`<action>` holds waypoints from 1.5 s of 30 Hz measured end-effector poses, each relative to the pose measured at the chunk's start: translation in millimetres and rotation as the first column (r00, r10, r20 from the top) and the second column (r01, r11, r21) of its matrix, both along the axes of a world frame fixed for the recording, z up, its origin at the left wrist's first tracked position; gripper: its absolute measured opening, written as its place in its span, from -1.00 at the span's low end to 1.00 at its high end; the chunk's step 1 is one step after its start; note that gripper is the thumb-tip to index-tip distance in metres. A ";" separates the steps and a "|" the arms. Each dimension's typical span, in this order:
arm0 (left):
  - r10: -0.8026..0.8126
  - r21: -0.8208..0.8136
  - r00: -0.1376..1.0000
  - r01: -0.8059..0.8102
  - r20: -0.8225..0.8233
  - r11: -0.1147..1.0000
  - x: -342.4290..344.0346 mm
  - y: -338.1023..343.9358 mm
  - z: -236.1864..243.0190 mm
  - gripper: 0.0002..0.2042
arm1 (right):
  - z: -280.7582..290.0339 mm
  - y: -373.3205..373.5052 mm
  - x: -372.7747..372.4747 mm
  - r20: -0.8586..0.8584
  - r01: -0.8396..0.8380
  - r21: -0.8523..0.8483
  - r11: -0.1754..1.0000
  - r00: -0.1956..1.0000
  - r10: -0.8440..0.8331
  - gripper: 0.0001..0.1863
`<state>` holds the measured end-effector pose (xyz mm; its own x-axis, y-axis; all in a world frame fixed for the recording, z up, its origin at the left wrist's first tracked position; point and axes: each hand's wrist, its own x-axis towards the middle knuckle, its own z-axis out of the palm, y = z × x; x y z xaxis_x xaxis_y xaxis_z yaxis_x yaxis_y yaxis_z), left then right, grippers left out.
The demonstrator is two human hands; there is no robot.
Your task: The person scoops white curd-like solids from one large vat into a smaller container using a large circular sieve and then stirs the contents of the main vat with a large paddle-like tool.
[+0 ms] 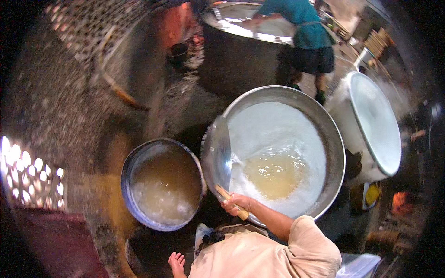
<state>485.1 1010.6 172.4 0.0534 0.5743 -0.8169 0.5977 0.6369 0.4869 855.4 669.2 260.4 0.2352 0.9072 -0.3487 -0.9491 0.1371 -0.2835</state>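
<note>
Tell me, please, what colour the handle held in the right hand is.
The handle is light tan, showing best in the head view.

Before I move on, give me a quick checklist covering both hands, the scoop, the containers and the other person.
1. Right hand closed on the pale wooden handle: ok.
2. Left hand free: ok, open and empty.
3. Round shiny metal scoop level: not ok, tilted on edge at the left of the wide steel basin.
4. Liquid left in scoop: cannot tell.
5. Co-worker in teal shirt away from basin's liquid: ok, leaning over the large dark vat.
</note>
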 end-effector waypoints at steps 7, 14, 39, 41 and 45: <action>0.233 -0.058 0.968 -0.229 0.089 0.972 -89.0 46.1 0.0 -0.60 | -65.1 161.9 112.5 0.866 0.575 -0.497 0.650 0.380 0.326 -0.73; 0.498 0.038 0.866 -0.497 -0.042 0.867 -206.1 37.0 42.9 -0.59 | -217.8 234.9 132.0 0.658 0.904 -0.288 0.317 -0.054 0.751 -0.81; 0.201 -0.047 0.887 -0.200 0.416 0.979 -149.5 -15.9 19.5 -0.53 | -41.0 155.5 3.2 0.286 -0.201 -0.596 0.777 0.852 0.439 -0.87; 0.190 -0.104 0.895 -0.162 0.404 0.981 -119.6 -16.8 8.8 -0.53 | 9.0 99.3 23.8 0.247 -0.184 -0.622 0.761 0.876 0.414 -0.89; 0.205 -0.212 0.917 -0.137 0.341 0.968 -66.4 -31.8 -2.8 -0.54 | 75.2 -8.1 45.8 0.256 -0.116 -0.812 0.573 0.811 0.526 -0.84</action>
